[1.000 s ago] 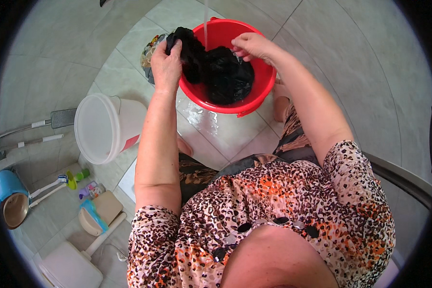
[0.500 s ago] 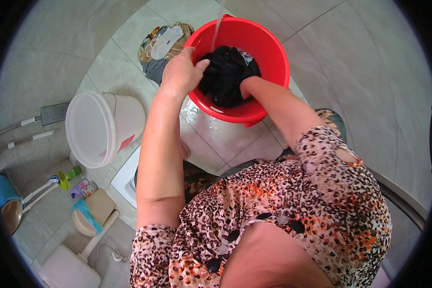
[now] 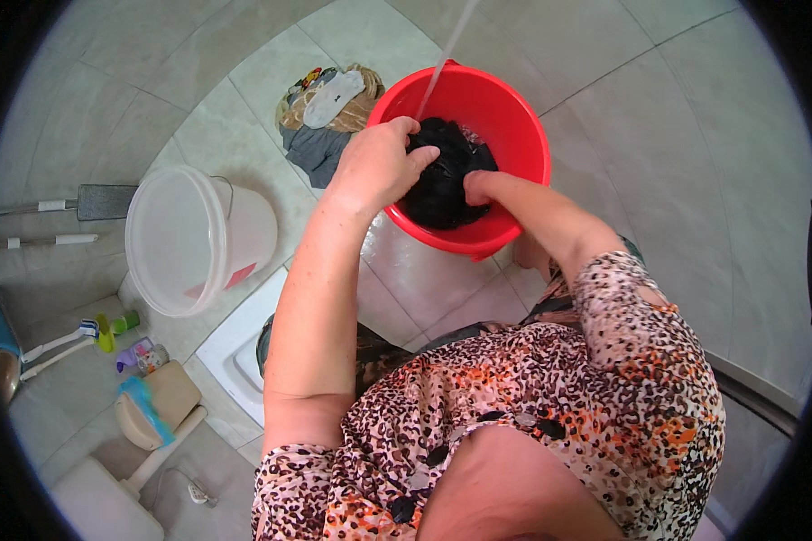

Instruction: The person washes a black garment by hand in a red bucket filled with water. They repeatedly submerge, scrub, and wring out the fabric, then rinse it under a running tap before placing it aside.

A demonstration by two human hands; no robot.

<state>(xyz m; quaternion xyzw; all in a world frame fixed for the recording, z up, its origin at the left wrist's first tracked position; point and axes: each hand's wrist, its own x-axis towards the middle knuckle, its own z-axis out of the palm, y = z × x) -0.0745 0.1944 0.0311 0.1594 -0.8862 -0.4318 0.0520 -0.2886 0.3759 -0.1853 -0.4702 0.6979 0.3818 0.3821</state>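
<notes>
A red bucket (image 3: 525,144) stands on the tiled floor ahead of me, with a thin stream of water (image 3: 444,61) running into it. Wet black cloth (image 3: 442,203) lies bunched inside, and a patterned bit shows behind it. My left hand (image 3: 383,167) is over the bucket's left rim, thumb and fingers apart above the cloth's edge. On the other side my right hand (image 3: 480,187) reaches in with curled fingers against the black cloth; the fingertips are hidden in its folds.
A heap of grey and tan laundry (image 3: 320,149) lies left of the bucket. Farther left is a white plastic bucket (image 3: 253,221) with a wire handle. A white shower tray or basin edge (image 3: 221,356) sits nearer me. Brushes (image 3: 59,352) and bottles (image 3: 144,353) line the left wall.
The whole view has shifted, so the red bucket appears lower and slightly right. Both hands stay at the bucket, and the black cloth's folds lie a little differently.
</notes>
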